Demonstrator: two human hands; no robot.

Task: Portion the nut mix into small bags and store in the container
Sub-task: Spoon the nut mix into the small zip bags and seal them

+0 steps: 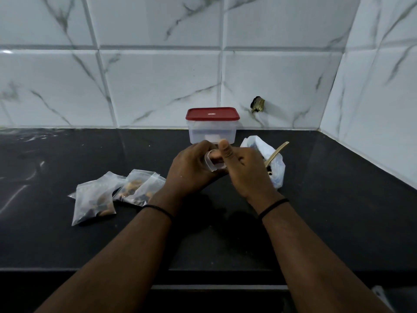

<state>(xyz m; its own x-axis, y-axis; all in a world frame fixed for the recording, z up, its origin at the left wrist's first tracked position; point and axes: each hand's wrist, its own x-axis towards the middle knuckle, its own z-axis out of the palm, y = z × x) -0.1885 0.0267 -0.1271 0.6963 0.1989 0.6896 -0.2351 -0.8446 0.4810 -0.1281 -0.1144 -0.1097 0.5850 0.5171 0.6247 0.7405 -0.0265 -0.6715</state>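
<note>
— Where is the small bag (212, 161) we're working on?

— Between our hands, above the dark counter (338, 199), just in front of the container (212, 129). It's clear plastic, its mouth curled open.

— How do we have hold of it?

— Our left hand (191, 170) curls its fingers round the bag's left side. Our right hand (246, 170) pinches the other edge, thumb raised. We can't tell what, if anything, is inside.

— And the container?

— Upright against the tiled wall, its red lid (212, 114) on.

— The rest?

— Just right of our right hand lies the white bag of nut mix (274, 163), a wooden spoon (278, 151) sticking out of it. To our left, three filled bags (117, 193) lie overlapping on the counter, near our left wrist. A dark band (273, 205) circles each wrist.
</note>
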